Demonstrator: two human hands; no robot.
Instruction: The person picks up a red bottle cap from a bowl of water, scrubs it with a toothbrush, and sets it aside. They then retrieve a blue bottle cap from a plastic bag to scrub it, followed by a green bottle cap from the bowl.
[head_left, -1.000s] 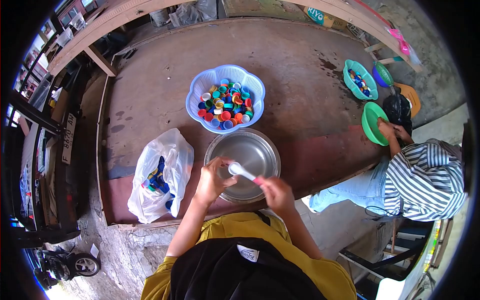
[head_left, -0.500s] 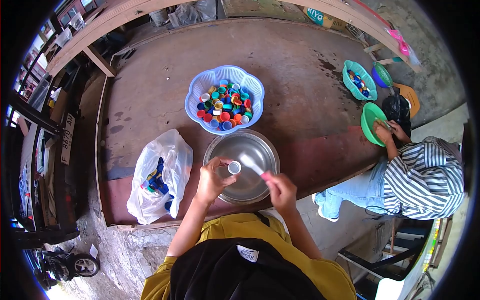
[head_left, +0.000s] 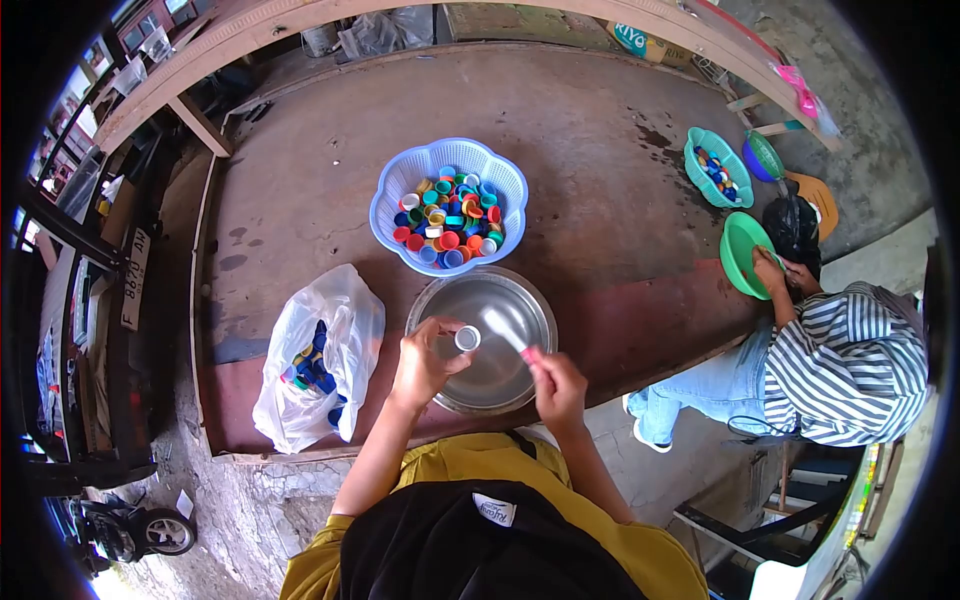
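Over a round metal bowl [head_left: 480,400], my left hand [head_left: 420,362] pinches a white bottle cap [head_left: 467,338], its hollow side facing up. My right hand [head_left: 560,388] is closed on the pink handle of what looks like a small brush [head_left: 508,330]. Its white end, somewhat blurred, points at the cap but stays apart from it. Right behind the bowl stands a blue-violet plastic basket [head_left: 388,190] of colourful bottle caps [head_left: 450,222]. To the left of my left hand lies a white plastic bag [head_left: 345,300] with mostly blue caps [head_left: 318,372] inside.
On the right, a person in a striped shirt [head_left: 850,350] has both hands at a green basin [head_left: 738,250]. Behind that basin is a turquoise basket [head_left: 700,150] with caps. A wooden beam [head_left: 300,18] crosses behind the brown table [head_left: 600,130].
My hands keep hold of the cap and the brush, with only slight shifts. The other person's hands have moved a little at the green basin.
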